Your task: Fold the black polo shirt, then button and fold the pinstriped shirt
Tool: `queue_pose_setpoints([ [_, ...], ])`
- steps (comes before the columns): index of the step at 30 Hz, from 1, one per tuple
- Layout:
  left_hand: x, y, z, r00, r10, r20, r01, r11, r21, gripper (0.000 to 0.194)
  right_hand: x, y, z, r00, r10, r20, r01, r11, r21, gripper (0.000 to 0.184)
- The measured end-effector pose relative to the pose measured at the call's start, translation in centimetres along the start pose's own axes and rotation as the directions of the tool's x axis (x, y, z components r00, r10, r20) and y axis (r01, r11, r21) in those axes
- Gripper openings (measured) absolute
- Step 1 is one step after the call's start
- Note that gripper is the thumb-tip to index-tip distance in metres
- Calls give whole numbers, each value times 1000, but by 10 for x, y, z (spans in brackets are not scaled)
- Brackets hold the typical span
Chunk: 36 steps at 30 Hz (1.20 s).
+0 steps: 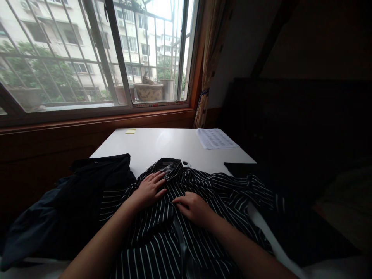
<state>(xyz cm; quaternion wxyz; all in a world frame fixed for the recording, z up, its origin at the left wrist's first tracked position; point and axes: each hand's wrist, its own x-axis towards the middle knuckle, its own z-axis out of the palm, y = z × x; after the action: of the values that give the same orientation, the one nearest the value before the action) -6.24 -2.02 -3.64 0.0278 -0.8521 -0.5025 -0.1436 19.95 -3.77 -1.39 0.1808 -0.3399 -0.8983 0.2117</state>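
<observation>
A black shirt with white stripes lies front up on the white table, its collar toward the window and its front edges slightly parted lower down. My left hand rests flat on it just below the collar, fingers stretched out. Beside it, my right hand is at the front edge of the shirt, thumb and forefinger closed on the cloth and the other fingers curled under. One sleeve spreads to the right; the other runs left, partly against dark clothes.
Dark folded clothes lie on the left of the white table. Printed sheets and a yellow sticky note are at the far side. A small white round object sits behind the collar. Dark cloth lies at right.
</observation>
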Motion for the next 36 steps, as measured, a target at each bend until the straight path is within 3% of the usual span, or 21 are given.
queue_pose_setpoints([
  [27, 0, -1, -3, 1000, 24, -14, -24, 1000, -17, 44, 0, 4, 1, 1000, 2, -6, -2, 1000, 9, 23],
  [29, 1, -1, -3, 1000, 24, -9, -24, 1000, -10, 44, 0, 3, 1, 1000, 10, -5, -10, 1000, 13, 27],
  [34, 2, -2, -3, 999, 38, -3, -38, 999, -10, 44, 1, 2, 0, 999, 31, -4, -31, 997, 65, 56],
  [36, 2, -3, -3, 999, 46, -15, -47, 999, -22, 44, 1, 1, 0, 1000, 26, 6, -26, 998, 51, 50],
])
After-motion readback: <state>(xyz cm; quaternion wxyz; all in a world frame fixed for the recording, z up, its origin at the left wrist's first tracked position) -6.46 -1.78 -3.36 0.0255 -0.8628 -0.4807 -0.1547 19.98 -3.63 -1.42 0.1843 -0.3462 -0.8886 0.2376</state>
